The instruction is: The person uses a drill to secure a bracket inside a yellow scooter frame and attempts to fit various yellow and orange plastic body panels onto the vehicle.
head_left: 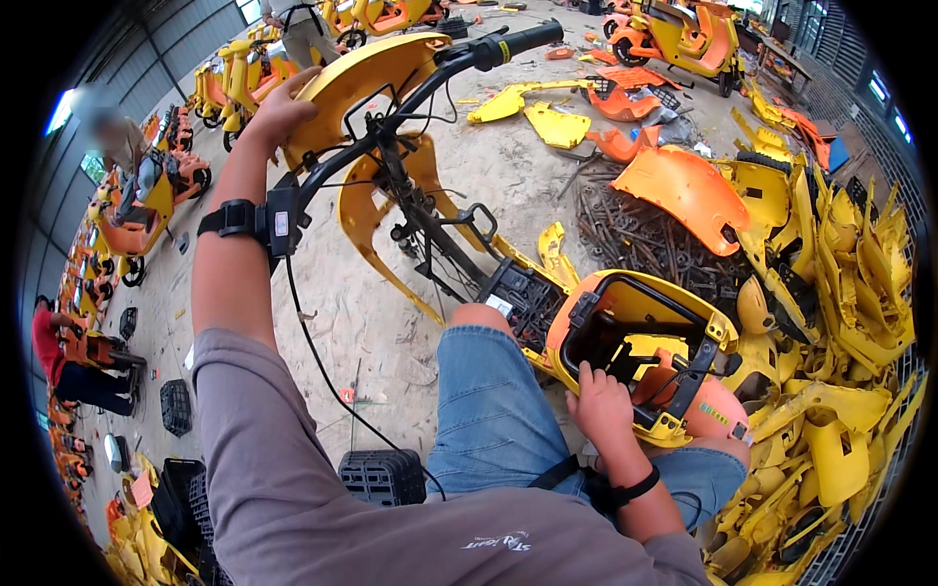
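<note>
The left hand [285, 112] grips the edge of the yellow panel [376, 70] beside the handlebar [426, 90], while the right hand [600, 405] lies on the near rim of the yellow shell [560, 330] between the knees [481, 317], whether gripping it I cannot tell.

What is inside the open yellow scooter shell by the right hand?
Inside the yellow scooter shell, a yellow piece and an orange piece show. The right hand covers part of the near edge; the dark left interior can't be made out.

Yellow front panel [360, 76], tilted, open yellow housing [560, 337]
</note>
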The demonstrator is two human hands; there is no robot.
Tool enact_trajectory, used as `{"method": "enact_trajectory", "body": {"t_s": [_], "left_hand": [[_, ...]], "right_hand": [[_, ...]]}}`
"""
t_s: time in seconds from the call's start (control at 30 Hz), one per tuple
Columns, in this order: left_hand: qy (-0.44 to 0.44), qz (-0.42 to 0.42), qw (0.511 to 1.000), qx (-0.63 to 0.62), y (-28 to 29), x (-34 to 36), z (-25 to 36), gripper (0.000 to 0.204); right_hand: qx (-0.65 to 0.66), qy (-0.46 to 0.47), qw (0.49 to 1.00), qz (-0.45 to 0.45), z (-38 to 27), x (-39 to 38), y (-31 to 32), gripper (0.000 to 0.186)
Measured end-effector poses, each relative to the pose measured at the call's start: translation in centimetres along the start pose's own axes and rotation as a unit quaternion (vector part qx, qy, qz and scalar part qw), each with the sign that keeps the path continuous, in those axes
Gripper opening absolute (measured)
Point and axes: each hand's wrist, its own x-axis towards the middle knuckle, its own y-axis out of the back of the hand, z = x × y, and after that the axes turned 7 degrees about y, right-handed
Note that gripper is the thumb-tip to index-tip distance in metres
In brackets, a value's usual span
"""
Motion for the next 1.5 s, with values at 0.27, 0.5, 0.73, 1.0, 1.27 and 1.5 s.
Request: {"method": "enact_trajectory", "body": {"t_s": [0.27,0.5,0.73,1.0,1.27,1.5], "left_hand": [[0.085,0.016,0.992,-0.087,2.0,0.4,-1.7,0.074],[-0.043,0.025,0.985,0.163,0.0,0.8,0.3,0.073],[-0.042,0.268,0.922,0.277,-1.1,2.6,-1.0,0.066],[-0.015,0.294,0.954,-0.058,12.8,-9.3,1.2,0.051],[0.32,0.191,0.855,-0.361,10.3,-37.6,-24.7,0.052],[0.618,0.008,0.665,-0.419,-22.4,-50.2,-42.0,0.039]], "right_hand": [[-0.007,0.008,1.0,0.008,-0.1,-0.1,-0.1,0.065],[0.007,-0.012,1.0,-0.019,0.1,0.1,0.4,0.063],[0.004,-0.003,1.0,-0.003,-0.1,0.3,0.4,0.063],[0.01,-0.013,1.0,-0.026,0.5,0.3,0.1,0.058],[-0.038,0.013,0.999,-0.002,2.4,2.6,1.2,0.047],[-0.066,0.005,0.998,-0.021,2.9,3.9,1.0,0.045]]}}
